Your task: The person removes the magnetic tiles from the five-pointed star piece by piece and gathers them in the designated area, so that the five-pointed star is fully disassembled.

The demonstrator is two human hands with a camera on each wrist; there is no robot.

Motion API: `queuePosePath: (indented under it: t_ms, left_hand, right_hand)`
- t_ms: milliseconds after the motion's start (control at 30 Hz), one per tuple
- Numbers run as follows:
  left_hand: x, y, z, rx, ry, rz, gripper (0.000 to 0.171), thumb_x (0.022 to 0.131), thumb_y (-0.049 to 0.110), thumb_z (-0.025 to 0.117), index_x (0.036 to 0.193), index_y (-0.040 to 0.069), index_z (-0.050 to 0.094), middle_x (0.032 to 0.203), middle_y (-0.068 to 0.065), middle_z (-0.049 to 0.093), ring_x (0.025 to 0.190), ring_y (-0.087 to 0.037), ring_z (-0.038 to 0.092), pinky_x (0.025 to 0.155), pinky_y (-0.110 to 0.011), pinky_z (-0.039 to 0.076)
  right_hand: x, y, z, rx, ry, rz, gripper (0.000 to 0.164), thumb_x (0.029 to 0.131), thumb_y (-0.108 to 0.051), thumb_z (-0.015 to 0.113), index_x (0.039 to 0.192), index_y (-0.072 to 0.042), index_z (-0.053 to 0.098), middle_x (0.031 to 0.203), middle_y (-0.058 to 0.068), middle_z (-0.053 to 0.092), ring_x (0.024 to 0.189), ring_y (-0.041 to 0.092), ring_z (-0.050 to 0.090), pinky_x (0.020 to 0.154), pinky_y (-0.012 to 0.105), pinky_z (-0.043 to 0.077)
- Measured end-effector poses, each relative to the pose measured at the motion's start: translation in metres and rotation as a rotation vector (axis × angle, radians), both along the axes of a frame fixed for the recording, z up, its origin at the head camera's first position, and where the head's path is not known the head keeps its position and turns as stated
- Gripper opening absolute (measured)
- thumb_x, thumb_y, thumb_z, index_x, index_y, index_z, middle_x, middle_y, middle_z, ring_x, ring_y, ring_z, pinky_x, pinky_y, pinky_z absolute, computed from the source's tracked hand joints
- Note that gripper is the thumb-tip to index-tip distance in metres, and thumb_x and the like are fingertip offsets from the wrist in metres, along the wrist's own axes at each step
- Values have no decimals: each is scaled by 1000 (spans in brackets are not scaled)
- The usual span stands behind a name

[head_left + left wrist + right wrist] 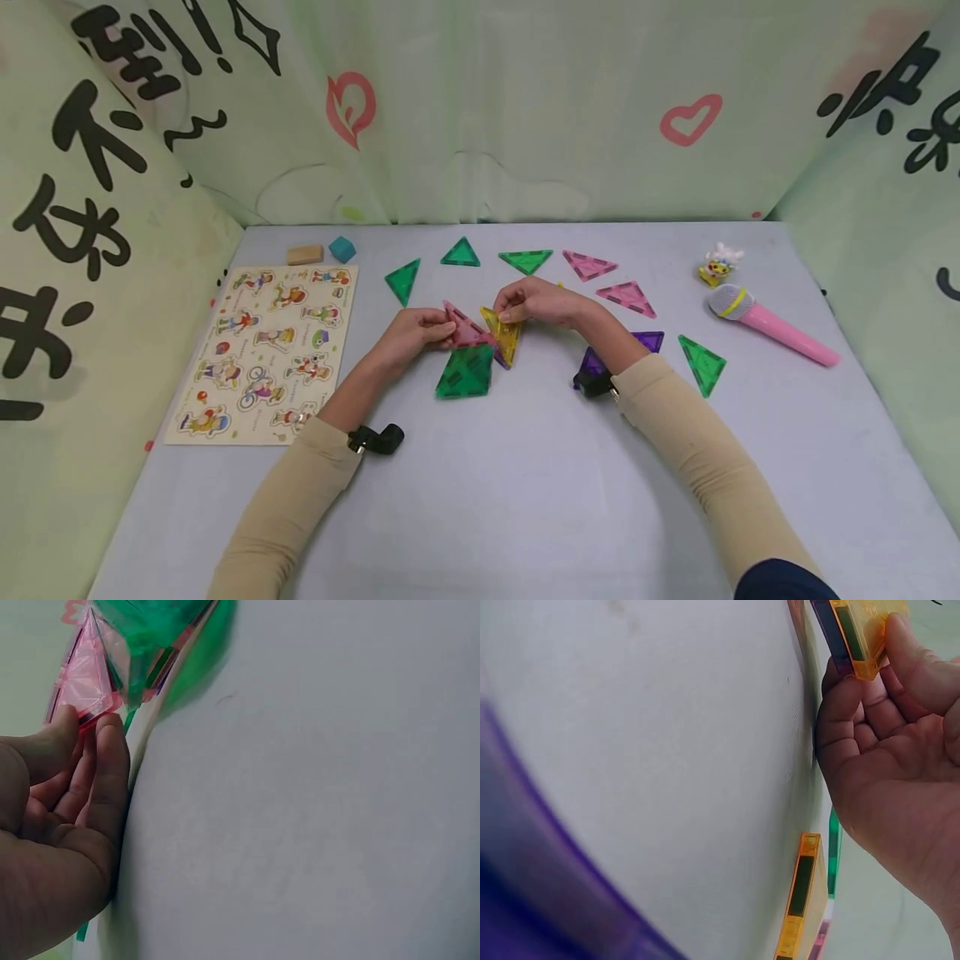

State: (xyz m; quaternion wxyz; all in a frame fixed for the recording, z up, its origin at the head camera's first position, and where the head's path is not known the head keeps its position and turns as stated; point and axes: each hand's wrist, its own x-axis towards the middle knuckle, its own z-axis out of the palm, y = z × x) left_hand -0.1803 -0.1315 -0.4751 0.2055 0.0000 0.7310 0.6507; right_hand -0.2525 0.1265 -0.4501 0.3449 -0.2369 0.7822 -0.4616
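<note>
My left hand [411, 340] pinches a pink triangular magnetic tile [84, 682] between thumb and fingers. Green tiles [464, 372] adjoin its lower side, standing partly raised from the table. A yellow triangular magnetic tile [505, 336] is pinched in my right hand [538, 300], just right of the pink one. Against the yellow tile's face lies a purple tile [831, 637], mostly hidden in the head view. Whether the pink and yellow tiles touch I cannot tell.
Loose green [460, 252] and pink triangles [589, 265] arc behind the hands. Purple tiles [649, 340] lie under the right forearm. A sticker-style picture board [251, 350], wooden block [305, 254], blue block [342, 249], pink microphone [783, 332] and small figurine [720, 263] stand around.
</note>
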Motion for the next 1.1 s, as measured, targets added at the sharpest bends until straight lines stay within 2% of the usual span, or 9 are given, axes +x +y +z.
queuePosePath:
  t_ms: [267,567,733,933,1100]
  left_hand:
    - [1,-4,1,-51,-19,-63,24,99,16,61,109,-4,68,82,1,65,73,-7,62,69,-16,55]
    - [0,-3,0,-85,-23,-65,23,98,19,63,109,0,69,83,0,66,75,-9,62,71,-17,55]
    - [1,-3,-1,-89,-18,-70,23,98,19,64,108,0,69,83,0,66,76,-10,62,72,-18,55]
    - [4,-4,-1,-98,-20,-75,21,98,19,63,105,0,69,82,0,66,77,-11,61,72,-19,54]
    - [7,-3,1,-92,-18,-64,20,98,18,64,103,-1,69,80,1,66,75,-9,62,70,-18,55]
  right_hand:
    - [-1,4,-2,-8,15,-12,12,99,-12,59,99,-2,64,87,1,59,84,19,51,78,30,44]
    - [-1,6,-1,-35,18,-67,16,100,-15,56,104,-1,63,87,5,59,77,20,55,70,29,50]
    - [-3,1,4,-45,25,-143,16,101,-15,56,106,0,60,89,5,60,77,19,57,69,29,54]
    - [-13,-20,8,5,76,-286,18,100,-20,58,105,-3,63,90,4,60,81,19,53,73,30,51]
    - [-29,-48,3,63,164,-292,17,99,-19,61,101,-4,67,88,4,60,77,17,51,69,28,46]
